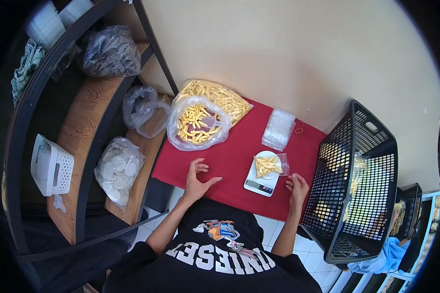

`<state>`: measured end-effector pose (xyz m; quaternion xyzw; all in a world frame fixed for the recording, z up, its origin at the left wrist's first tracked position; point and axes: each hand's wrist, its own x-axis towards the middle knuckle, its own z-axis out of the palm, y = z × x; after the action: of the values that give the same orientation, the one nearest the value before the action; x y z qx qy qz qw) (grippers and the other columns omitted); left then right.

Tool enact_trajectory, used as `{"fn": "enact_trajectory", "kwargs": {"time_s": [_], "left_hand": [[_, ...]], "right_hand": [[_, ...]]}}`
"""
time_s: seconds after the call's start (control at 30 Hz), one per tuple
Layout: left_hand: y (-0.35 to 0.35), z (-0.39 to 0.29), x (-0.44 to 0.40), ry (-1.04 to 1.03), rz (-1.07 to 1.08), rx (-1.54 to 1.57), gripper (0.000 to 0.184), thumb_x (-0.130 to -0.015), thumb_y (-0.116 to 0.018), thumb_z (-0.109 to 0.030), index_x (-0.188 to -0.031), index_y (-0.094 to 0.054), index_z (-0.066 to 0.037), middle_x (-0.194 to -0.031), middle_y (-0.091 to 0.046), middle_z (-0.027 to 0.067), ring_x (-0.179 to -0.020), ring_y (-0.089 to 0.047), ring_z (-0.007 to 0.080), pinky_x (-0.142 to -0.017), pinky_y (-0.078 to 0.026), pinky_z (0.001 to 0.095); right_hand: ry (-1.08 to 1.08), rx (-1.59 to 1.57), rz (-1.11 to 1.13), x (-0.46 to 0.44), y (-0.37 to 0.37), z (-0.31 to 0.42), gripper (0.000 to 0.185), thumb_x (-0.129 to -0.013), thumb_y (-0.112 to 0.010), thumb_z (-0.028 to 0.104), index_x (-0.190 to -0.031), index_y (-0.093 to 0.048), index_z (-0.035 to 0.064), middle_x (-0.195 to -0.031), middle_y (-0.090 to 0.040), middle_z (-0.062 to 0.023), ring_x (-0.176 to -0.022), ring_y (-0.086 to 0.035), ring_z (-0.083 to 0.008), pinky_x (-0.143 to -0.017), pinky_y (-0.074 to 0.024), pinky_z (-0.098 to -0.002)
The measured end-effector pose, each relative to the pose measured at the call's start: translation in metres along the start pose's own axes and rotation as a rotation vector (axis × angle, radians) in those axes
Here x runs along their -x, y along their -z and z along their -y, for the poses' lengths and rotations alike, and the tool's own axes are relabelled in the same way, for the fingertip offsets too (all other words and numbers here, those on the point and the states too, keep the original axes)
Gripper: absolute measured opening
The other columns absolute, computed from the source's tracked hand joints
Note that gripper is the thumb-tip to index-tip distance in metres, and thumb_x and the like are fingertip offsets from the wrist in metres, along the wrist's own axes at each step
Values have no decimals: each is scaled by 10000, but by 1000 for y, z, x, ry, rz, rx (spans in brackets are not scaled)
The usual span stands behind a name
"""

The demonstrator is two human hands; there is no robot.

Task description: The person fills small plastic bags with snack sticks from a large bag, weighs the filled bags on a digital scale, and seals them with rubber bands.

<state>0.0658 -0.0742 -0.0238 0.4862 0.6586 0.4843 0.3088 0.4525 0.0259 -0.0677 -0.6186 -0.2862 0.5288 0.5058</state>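
The filled bag [267,166] was located just left and far of the nearer right grip [298,189], half-curled and empty. The left grip [195,185] was spread, unloaded.

On the table [225,180], right of centre, sits a scale [257,181] with a small bag [267,166] on top. Behind lies a stack of plastic bags [278,128] — rubber bands [299,130] just to its right. Back left, an open bag [181,140] (scoop [210,121] inside) lies before another bag [217,94]. Shelves [87,128] stand left of the table, a crate [376,168] right.
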Motion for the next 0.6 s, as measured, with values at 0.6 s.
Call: {"fn": "enact_trajectory", "kwargs": {"time_s": [0.6], "left_hand": [[-30, -18, -23, -70, 128, 40, 835, -744, -936, -227, -1392, -437, -63, -1127, -632, 101, -1033, -647, 206, -952, -521, 383]], "right_hand": [[-65, -237, 66, 2, -29, -17, 161, -988, -661, 120, -1057, -701, -20, -874, -741, -94, -641, -654, -105, -562, -539, -228]]}}
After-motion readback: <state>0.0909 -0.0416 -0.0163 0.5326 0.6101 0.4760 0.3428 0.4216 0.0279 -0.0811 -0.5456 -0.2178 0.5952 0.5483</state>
